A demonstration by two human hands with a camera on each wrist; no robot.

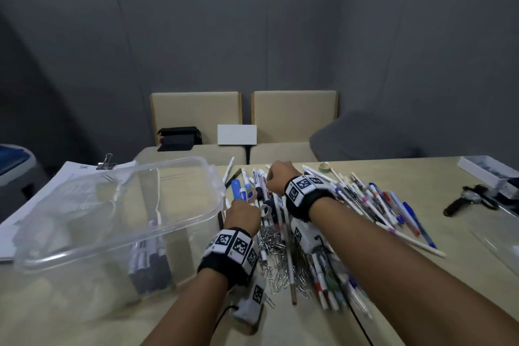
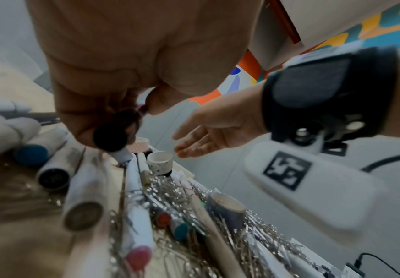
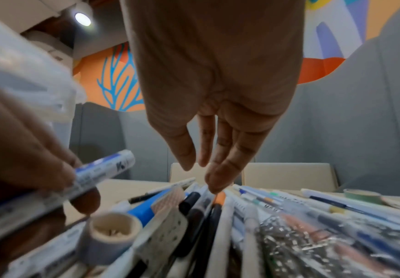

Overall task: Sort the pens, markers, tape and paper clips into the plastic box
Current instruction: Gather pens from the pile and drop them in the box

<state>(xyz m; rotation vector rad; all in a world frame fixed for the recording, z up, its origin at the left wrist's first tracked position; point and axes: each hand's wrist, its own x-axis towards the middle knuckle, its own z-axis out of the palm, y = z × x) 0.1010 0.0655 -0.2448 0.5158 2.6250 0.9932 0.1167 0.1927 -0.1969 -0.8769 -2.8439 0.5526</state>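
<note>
A clear plastic box (image 1: 196, 166) stands on the left of the table with several markers (image 1: 148, 261) in it. Just right of it my left hand (image 1: 241, 206) grips a white marker with a blue label (image 3: 99, 173); its black end (image 2: 109, 138) shows under the curled fingers (image 2: 82, 116). My right hand (image 1: 271, 180) hovers with straight fingers (image 3: 217, 178) over the pile of pens and markers (image 1: 362, 202), one tip just above an orange-capped pen (image 3: 219, 197). Paper clips (image 1: 276, 250) lie heaped under my wrists. Tape rolls (image 3: 110, 233) sit in the pile, and a green roll (image 1: 325, 167) sits behind it.
Clipped papers (image 1: 56, 191) lie left of the box. At the right are a clear lid (image 1: 497, 233), a black strap-like object (image 1: 471, 199) and a white box (image 1: 488, 171). Beyond the table's far edge is a bench with a black pouch (image 1: 179, 137).
</note>
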